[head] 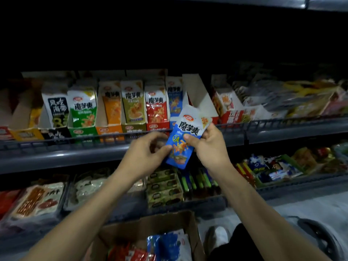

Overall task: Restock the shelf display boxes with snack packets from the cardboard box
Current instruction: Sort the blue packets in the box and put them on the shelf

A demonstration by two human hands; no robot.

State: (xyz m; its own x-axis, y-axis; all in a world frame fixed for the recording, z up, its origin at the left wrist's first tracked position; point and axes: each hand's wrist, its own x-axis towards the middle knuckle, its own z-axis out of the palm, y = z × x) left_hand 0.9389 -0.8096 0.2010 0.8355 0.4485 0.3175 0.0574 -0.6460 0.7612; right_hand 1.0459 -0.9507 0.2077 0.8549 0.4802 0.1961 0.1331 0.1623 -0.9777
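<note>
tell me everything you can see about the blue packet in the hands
The blue snack packet is a flat, glossy pouch, white at the top and blue below, with bold black characters, a red logo and an orange food picture. It is held upright, tilted slightly right, in front of the shelf rail. The left hand pinches its lower left edge; the right hand grips its right side, along with at least one more packet behind it.

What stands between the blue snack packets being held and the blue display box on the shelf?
Nothing visible. Both hands, left and right, hold the blue snack packets just before the blue display box, past the shelf's dark front rail.
</note>
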